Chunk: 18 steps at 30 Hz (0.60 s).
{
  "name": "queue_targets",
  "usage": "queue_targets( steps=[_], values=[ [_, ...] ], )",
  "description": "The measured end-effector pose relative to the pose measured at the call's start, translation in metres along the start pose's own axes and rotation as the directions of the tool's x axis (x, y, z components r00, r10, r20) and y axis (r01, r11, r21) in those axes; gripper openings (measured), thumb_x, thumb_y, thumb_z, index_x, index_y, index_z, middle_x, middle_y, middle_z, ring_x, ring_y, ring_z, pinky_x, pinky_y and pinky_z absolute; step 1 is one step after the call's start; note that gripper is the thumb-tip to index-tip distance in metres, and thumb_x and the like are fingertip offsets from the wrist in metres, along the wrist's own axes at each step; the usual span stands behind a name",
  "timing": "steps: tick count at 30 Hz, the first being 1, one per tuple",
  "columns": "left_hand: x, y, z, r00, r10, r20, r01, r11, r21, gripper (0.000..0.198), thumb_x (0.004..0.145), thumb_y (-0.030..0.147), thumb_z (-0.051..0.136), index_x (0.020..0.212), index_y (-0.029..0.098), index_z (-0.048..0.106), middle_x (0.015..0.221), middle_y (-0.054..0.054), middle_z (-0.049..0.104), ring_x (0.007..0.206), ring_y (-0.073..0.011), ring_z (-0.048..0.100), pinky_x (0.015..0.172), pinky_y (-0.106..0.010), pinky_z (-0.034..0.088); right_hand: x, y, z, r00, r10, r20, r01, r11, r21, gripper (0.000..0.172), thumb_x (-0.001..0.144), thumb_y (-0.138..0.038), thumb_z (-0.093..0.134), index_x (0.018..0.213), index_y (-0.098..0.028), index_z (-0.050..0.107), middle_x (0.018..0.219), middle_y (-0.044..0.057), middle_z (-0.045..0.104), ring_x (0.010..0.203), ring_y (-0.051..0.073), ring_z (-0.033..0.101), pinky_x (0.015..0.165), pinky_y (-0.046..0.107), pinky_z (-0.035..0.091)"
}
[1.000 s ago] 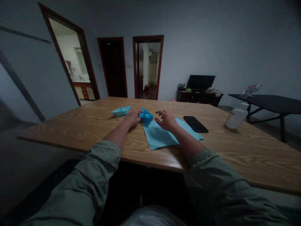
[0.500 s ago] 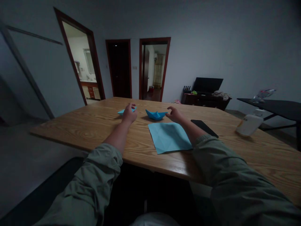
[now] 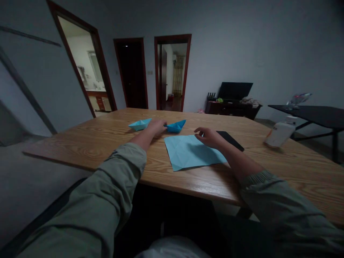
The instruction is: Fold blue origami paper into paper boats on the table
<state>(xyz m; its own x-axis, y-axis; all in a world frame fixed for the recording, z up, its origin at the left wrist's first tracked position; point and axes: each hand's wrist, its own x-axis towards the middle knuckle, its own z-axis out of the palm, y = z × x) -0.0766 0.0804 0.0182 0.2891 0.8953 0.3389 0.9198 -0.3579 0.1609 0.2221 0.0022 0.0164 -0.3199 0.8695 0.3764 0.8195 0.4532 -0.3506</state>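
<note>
At the left end of a dark blue paper boat (image 3: 176, 127), the fingers of my left hand (image 3: 156, 127) are closed on its tip. A light blue paper boat (image 3: 140, 124) sits just beyond and left of that hand, partly covered by it. My right hand (image 3: 209, 137) hovers over the upper right of a creased light blue sheet of paper (image 3: 188, 154), its fingers loosely bent and apart, holding nothing. Part of the sheet lies under my right forearm.
Right of the sheet lies a flat black object (image 3: 230, 140) on the wooden table (image 3: 113, 143). Farther right stands a white bottle (image 3: 281, 132). A black table (image 3: 319, 114) with a clear plastic item is beyond, and a television (image 3: 236, 91) stands by the back wall.
My left hand has moved right, from the light blue boat to the dark blue boat's left tip. The dark blue boat has turned a little. My right hand has drawn back from it, toward me.
</note>
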Motion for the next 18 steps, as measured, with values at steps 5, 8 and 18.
queue_targets(
  steps=[5, 8, 18],
  values=[
    [0.008, -0.011, -0.025, 0.995, 0.079, 0.067, -0.082, 0.996, 0.047, 0.025, 0.08, 0.036, 0.058, 0.093, 0.019, 0.07, 0.094, -0.006, 0.07, 0.083, -0.0171, 0.059, 0.073, -0.026, 0.041, -0.003, 0.002, -0.009, 1.0, -0.026, -0.002, 0.026, 0.999, -0.034, 0.025, 0.082, -0.035, 0.056, 0.101, -0.021, 0.066, 0.082, 0.002, 0.069, 0.063, 0.012, 0.056, 0.059, 0.022, 0.037],
    [0.001, -0.024, -0.048, 0.995, 0.03, 0.098, -0.026, 0.998, -0.049, 0.027, 0.079, 0.037, 0.059, 0.094, 0.017, 0.07, 0.094, -0.006, 0.07, 0.08, -0.0156, 0.06, 0.07, -0.024, 0.041, -0.004, 0.005, -0.008, 1.0, -0.018, -0.005, 0.017, 0.999, -0.038, 0.024, 0.082, -0.034, 0.056, 0.101, -0.021, 0.066, 0.082, 0.002, 0.069, 0.063, 0.011, 0.056, 0.058, 0.022, 0.037],
    [-0.018, -0.047, -0.093, 0.97, -0.008, 0.245, 0.08, 0.954, -0.287, 0.043, 0.071, 0.05, 0.065, 0.097, 0.015, 0.068, 0.079, -0.005, 0.067, 0.064, -0.0129, 0.056, 0.058, -0.025, 0.042, -0.003, 0.003, -0.003, 0.999, -0.042, 0.004, 0.043, 0.998, -0.042, 0.029, 0.083, -0.036, 0.057, 0.108, -0.023, 0.063, 0.089, 0.002, 0.07, 0.067, 0.012, 0.059, 0.06, 0.022, 0.038]
  ],
)
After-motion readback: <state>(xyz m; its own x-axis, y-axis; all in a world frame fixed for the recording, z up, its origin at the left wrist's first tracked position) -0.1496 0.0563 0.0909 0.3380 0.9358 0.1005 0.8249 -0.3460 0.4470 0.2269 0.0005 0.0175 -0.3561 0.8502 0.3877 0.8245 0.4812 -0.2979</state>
